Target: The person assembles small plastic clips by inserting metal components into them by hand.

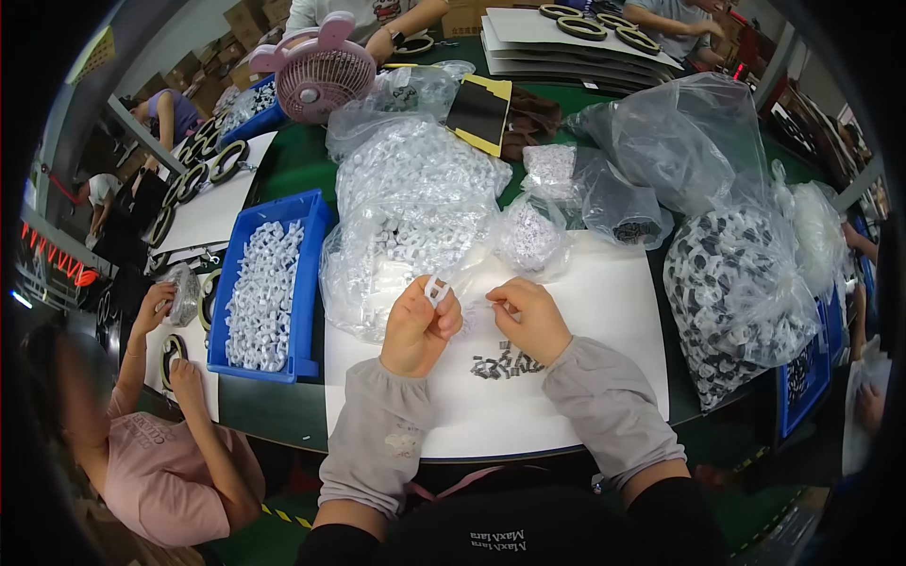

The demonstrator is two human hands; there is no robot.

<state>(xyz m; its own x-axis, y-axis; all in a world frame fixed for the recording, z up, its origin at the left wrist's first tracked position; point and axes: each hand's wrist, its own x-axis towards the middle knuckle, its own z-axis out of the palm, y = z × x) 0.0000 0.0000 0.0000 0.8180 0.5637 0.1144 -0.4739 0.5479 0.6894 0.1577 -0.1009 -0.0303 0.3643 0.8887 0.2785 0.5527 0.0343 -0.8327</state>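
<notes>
Your green-topped worktable (297,160) carries a broad, flat white sheet (609,302) directly in front of you. Beyond your left hand, a large, clear plastic bag of white parts (415,179) rests partly on that sheet. On your right stands a bulging clear bag of black and white parts (731,292). At your left, a long, rectangular blue plastic tray (308,283) is filled with small white parts. A smaller, rounded clear bag of pale pieces (530,236) sits just beyond your hands.

Your left hand (420,325) is closed on a small, white, loop-shaped plastic part (436,290), held above the sheet at the fingertips. Your right hand (530,316) is beside it, thumb and forefinger nearly together; whether they pinch anything cannot be determined. Below your right hand lies a loose heap of small, dark, short pieces (500,365), on the sheet.

Assessment: the loop-shaped part appears light and stiff, and its smooth surface may slip. Hold it by the outer sides, keeping the opening uncovered. The dark pieces look light and rigid; they are best pinched singly across their narrow sides, since grouped pieces could scatter.
</notes>
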